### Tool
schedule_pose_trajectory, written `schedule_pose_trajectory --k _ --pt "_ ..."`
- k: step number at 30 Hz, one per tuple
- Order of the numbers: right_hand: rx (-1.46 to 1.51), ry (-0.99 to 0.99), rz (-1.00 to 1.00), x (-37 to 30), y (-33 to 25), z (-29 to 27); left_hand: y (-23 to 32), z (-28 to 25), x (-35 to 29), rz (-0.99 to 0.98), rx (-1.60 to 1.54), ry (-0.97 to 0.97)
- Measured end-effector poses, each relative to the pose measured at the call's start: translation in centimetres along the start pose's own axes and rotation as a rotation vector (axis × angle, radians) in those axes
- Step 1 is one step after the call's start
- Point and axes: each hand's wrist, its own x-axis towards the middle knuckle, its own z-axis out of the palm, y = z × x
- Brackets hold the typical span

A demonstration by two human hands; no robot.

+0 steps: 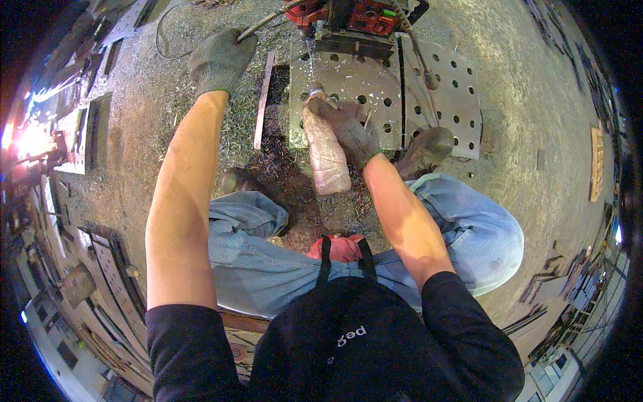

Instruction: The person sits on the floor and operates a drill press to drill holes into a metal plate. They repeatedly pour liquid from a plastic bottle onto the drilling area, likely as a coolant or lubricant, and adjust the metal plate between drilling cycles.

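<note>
My left hand (224,61), in a grey knit glove, is closed around a metal lever (271,20) that reaches toward a red and black drilling machine (365,20) at the top of the view. My right hand (348,127), in a dark, dirty glove, grips a cloudy plastic bottle (328,154) near its neck. The bottle's capped end points away from me at the machine, and a thin stream of liquid appears to run from it. Below the machine lies a metal plate (298,137) with round holes, speckled with shavings and droplets.
A second perforated plate (462,130) adjoins on the right. A narrow metal strip (264,100) lies left of the plates among metal shavings. A cable (420,57) hangs from the machine. My boot (429,151) stands by the right plate. Bright light glares at far left.
</note>
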Motion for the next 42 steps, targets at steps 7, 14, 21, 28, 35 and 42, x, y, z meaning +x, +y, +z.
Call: schedule_pose_trajectory --k 7,14,21,28,35,42 --pt "-0.35 0.052 -0.232 -1.3 -1.2 -0.4 0.1 -0.1 -0.3 0.008 0.23 0.033" --pt "-0.226 0.05 -0.065 -3.3 -2.9 0.4 1.0 -0.8 -0.7 -0.037 0.27 0.009" --pt "-0.25 0.153 -0.143 -2.8 -2.2 0.1 1.1 -0.2 -0.3 -0.034 0.236 0.001" --pt "-0.339 0.093 0.025 -3.6 -3.7 0.1 0.5 0.2 -0.2 -0.04 0.262 0.001" --pt "-0.193 0.087 -0.056 -2.8 -2.7 0.3 0.9 -0.5 -0.6 -0.036 0.217 0.004" --pt "0.167 -0.046 -0.019 1.5 2.0 -0.9 0.8 0.5 0.1 -0.065 0.174 -0.056"
